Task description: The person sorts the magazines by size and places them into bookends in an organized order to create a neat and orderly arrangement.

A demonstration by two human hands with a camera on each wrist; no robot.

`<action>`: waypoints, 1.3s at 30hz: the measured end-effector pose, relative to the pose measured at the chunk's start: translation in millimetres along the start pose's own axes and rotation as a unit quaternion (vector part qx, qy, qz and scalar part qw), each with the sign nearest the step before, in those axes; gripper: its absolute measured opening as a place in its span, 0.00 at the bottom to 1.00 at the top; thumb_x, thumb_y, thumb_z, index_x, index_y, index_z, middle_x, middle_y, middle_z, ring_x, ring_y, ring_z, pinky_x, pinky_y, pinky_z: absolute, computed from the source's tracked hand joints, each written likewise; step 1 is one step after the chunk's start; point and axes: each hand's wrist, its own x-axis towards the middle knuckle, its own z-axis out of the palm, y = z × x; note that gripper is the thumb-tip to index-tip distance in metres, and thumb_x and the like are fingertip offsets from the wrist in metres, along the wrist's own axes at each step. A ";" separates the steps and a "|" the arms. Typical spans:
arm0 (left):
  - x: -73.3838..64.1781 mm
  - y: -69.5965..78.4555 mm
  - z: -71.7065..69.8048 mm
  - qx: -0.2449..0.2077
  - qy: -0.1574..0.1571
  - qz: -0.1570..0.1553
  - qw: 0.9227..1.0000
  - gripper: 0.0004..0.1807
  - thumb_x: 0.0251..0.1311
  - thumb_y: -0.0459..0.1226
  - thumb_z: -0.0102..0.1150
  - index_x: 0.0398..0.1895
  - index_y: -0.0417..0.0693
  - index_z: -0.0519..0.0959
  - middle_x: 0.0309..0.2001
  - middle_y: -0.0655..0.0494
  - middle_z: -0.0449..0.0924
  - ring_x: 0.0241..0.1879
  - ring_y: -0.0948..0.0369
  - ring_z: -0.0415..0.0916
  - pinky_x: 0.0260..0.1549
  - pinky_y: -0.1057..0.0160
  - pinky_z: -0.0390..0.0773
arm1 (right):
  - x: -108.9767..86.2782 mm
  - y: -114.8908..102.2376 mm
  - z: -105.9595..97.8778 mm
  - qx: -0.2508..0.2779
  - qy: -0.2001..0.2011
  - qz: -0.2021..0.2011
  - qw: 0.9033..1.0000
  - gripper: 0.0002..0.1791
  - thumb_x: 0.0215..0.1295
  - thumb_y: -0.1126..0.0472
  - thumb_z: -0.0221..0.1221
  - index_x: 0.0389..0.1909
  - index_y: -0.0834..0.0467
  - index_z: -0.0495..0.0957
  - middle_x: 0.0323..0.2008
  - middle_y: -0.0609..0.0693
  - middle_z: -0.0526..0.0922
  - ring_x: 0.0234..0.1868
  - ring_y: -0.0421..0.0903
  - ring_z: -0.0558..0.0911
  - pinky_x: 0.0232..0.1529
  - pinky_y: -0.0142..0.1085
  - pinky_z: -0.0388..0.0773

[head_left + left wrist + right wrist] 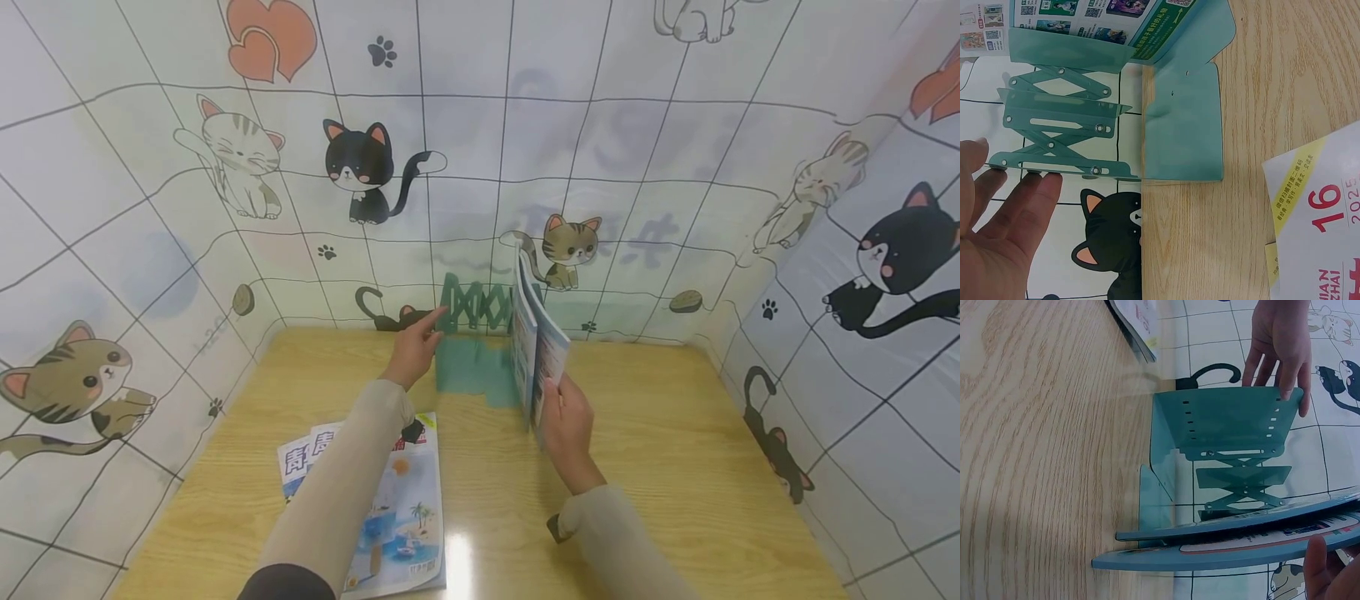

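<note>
A green metal expanding bookend (474, 367) with a crisscross lattice stands at the back of the table against the wall. My left hand (414, 350) touches its left upright plate (1229, 419), with fairly straight fingers (1038, 206) against the outer side and one fingertip over the edge. My right hand (567, 421) grips two thin magazines (551, 350) upright at the bookend's right end. In the right wrist view, the right thumb (1316, 562) lies on the outer magazine. The pair leans slightly apart, with lower edges over the bookend's right base.
Several magazines (408, 508) lie overlapped on the wooden table (660, 467) at front left, partly under the left forearm. A cat-patterned sheet (465, 133) covers the back and both sides, close behind the bookend.
</note>
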 end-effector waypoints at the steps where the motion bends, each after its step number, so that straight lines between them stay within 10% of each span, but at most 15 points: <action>1: 0.1 -0.2 0.2 0.000 0.000 0.000 1.000 0.27 0.72 0.37 0.51 0.71 0.65 0.65 0.30 0.46 0.78 0.21 0.60 0.71 0.15 0.65 0.67 | 0.2 0.7 0.7 0.000 0.000 -0.001 1.000 0.15 0.71 0.64 0.53 0.53 0.65 0.80 0.49 0.62 0.82 0.50 0.60 0.81 0.47 0.56 0.74; 24: 0.1 -2.4 1.3 -0.006 -0.004 0.002 1.000 0.27 0.72 0.37 0.51 0.72 0.66 0.65 0.26 0.50 0.75 0.17 0.60 0.67 0.15 0.64 0.68 | 12.5 5.1 12.0 -0.003 -0.044 -0.005 0.999 0.16 0.74 0.61 0.48 0.54 0.63 0.78 0.51 0.61 0.82 0.50 0.59 0.80 0.48 0.56 0.74; 39: 0.0 -1.1 1.1 -0.007 0.002 0.004 1.000 0.27 0.71 0.37 0.52 0.71 0.65 0.65 0.47 0.45 0.81 0.32 0.57 0.79 0.15 0.64 0.69 | 19.7 6.9 16.4 -0.022 -0.055 0.006 0.998 0.15 0.72 0.63 0.49 0.51 0.64 0.79 0.48 0.62 0.82 0.47 0.61 0.81 0.46 0.57 0.74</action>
